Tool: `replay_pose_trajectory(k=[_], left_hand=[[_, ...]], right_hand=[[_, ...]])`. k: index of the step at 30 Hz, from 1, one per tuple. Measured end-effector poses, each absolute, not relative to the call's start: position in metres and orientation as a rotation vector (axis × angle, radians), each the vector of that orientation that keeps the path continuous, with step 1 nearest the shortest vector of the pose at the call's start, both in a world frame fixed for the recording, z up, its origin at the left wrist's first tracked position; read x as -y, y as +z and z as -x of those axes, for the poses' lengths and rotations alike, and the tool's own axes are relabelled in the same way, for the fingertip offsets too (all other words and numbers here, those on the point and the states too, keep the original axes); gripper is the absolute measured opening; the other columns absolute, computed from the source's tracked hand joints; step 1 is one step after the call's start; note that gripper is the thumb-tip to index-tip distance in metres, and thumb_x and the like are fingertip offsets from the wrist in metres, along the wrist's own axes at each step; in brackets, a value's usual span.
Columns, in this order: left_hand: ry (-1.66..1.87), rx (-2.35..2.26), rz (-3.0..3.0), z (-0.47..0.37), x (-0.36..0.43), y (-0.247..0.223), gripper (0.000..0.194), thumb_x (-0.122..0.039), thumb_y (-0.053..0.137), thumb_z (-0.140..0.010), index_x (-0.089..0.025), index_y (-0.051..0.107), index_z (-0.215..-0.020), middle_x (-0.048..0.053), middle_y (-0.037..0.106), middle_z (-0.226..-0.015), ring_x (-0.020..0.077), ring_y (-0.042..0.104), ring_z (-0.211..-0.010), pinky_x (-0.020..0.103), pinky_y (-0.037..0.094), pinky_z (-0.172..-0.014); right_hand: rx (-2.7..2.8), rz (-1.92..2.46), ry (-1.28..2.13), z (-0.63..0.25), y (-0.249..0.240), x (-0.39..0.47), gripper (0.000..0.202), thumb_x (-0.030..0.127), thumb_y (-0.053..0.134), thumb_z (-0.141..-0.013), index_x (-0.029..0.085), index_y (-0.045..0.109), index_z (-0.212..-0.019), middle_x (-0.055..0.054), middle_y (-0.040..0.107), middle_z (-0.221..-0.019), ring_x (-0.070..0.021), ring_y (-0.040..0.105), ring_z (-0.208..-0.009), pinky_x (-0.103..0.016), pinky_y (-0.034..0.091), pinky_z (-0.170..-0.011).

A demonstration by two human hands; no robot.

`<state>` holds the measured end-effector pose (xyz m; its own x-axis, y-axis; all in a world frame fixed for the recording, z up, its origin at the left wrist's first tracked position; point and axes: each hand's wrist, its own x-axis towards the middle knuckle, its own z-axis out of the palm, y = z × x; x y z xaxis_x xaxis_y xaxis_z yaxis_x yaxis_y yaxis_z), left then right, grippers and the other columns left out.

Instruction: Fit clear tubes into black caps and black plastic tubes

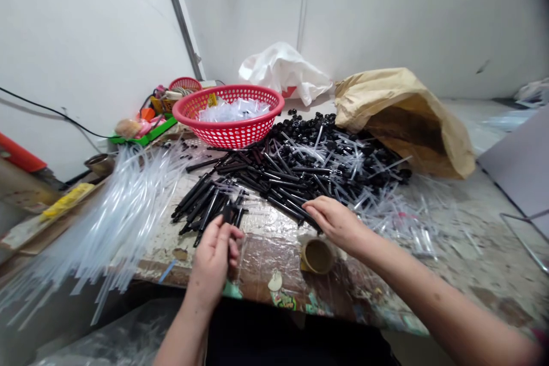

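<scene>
On the worn surface, the left hand at seven o'clock closes around a black tube, while the right hand, at four o'clock beside the central pile of black tubes, has an unclear grip.

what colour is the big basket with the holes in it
The big basket is red, best seen in the head view.

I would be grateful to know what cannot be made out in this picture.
In the head view:
- Right hand: its own fingers hide whether it grips one of the black tubes.
- Left hand: its curled fingers hide the lower end of the black piece it holds.
- Brown paper bag: shadow hides its depths.
- Red basket: clear plastic pieces cover its floor.
- Grey panel: cut off by the right edge.
</scene>
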<state>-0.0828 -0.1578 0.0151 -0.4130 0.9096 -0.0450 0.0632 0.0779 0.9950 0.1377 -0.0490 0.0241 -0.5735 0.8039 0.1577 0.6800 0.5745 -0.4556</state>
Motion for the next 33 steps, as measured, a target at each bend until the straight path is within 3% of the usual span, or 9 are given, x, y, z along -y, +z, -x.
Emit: replay_pose_trajectory(k=[6, 11, 14, 18, 22, 27, 29, 31, 33], left_hand=[[1.290, -2.164, -1.470, 0.152, 0.106, 0.009, 0.040, -0.039, 0.039, -0.085, -0.012, 0.056, -0.111, 0.008, 0.061, -0.084, 0.0189, 0.057, -0.072, 0.033, 0.049, -0.067], [1.185, -2.410, -1.697, 0.173, 0.075, -0.007, 0.040, -0.031, 0.039, -0.081, -0.007, 0.063, -0.101, 0.016, 0.060, -0.091, 0.0291, 0.054, -0.094, 0.045, 0.040, -0.090], [1.187, -2.486, -1.680, 0.174, 0.068, -0.010, 0.041, -0.031, 0.041, -0.080, -0.007, 0.062, -0.105, 0.018, 0.059, -0.097, 0.0321, 0.052, -0.099, 0.048, 0.039, -0.091], [1.233, -2.669, -1.672, 0.167, 0.071, -0.002, 0.049, -0.035, 0.045, -0.082, -0.003, 0.055, -0.118, 0.025, 0.053, -0.114, 0.0378, 0.047, -0.109, 0.054, 0.034, -0.094], [1.583, -2.434, -1.775, 0.138, 0.086, 0.019, 0.051, -0.039, 0.048, -0.084, -0.005, 0.052, -0.122, 0.022, 0.052, -0.117, 0.0312, 0.047, -0.112, 0.045, 0.035, -0.098], [1.545, -1.558, -1.541, 0.068, 0.109, 0.037, 0.049, -0.039, 0.048, -0.086, -0.017, 0.045, -0.130, 0.012, 0.057, -0.121, 0.0218, 0.055, -0.105, 0.033, 0.044, -0.089], [1.416, -1.339, -1.330, 0.042, 0.117, 0.037, 0.045, -0.042, 0.050, -0.085, -0.020, 0.050, -0.125, 0.010, 0.060, -0.118, 0.0186, 0.062, -0.087, 0.027, 0.050, -0.068], [1.334, -1.209, -1.088, 0.024, 0.124, 0.036, 0.042, -0.044, 0.052, -0.083, -0.020, 0.055, -0.118, 0.010, 0.063, -0.111, 0.0138, 0.060, -0.065, 0.021, 0.044, -0.047], [1.321, -1.119, -0.897, 0.015, 0.130, 0.035, 0.039, -0.044, 0.057, -0.080, -0.019, 0.058, -0.111, 0.009, 0.066, -0.101, 0.0136, 0.060, -0.063, 0.020, 0.044, -0.046]], right_hand=[[2.538, 1.417, 0.122, -0.098, 0.019, -0.008, 0.026, 0.014, 0.045, -0.086, 0.017, 0.069, -0.095, -0.014, 0.060, -0.097, -0.0259, 0.050, -0.095, -0.034, 0.042, -0.076], [2.558, 1.450, 0.056, -0.076, 0.016, -0.020, 0.012, 0.013, 0.059, -0.076, 0.016, 0.070, -0.077, -0.017, 0.057, -0.095, -0.0309, 0.046, -0.097, -0.039, 0.041, -0.074], [2.524, 1.441, 0.096, -0.080, 0.016, -0.028, 0.008, 0.021, 0.062, -0.076, 0.018, 0.070, -0.078, -0.015, 0.058, -0.098, -0.0292, 0.046, -0.097, -0.039, 0.041, -0.076], [2.365, 1.466, 0.222, -0.097, 0.033, -0.037, 0.018, 0.026, 0.050, -0.086, 0.017, 0.065, -0.090, -0.012, 0.061, -0.097, -0.0236, 0.051, -0.093, -0.036, 0.042, -0.078], [2.200, 1.295, 0.585, -0.115, 0.064, -0.017, 0.030, 0.032, 0.031, -0.094, 0.017, 0.058, -0.093, -0.003, 0.063, -0.085, -0.0133, 0.056, -0.076, -0.026, 0.044, -0.070], [1.785, 0.896, 1.463, -0.109, 0.073, 0.056, 0.026, 0.039, 0.040, -0.091, 0.017, 0.054, -0.091, 0.001, 0.057, -0.074, -0.0098, 0.052, -0.066, -0.023, 0.043, -0.064], [1.761, 0.869, 1.590, -0.101, 0.066, 0.084, 0.027, 0.039, 0.040, -0.090, 0.017, 0.053, -0.082, 0.001, 0.054, -0.071, -0.0094, 0.050, -0.064, -0.022, 0.043, -0.062], [1.725, 0.871, 1.616, -0.096, 0.058, 0.105, 0.031, 0.040, 0.035, -0.092, 0.018, 0.053, -0.079, 0.001, 0.054, -0.071, -0.0097, 0.051, -0.065, -0.022, 0.044, -0.063], [1.751, 0.893, 1.586, -0.101, 0.053, 0.116, 0.034, 0.039, 0.033, -0.093, 0.018, 0.055, -0.078, 0.000, 0.056, -0.074, -0.0109, 0.053, -0.069, -0.023, 0.045, -0.065]])
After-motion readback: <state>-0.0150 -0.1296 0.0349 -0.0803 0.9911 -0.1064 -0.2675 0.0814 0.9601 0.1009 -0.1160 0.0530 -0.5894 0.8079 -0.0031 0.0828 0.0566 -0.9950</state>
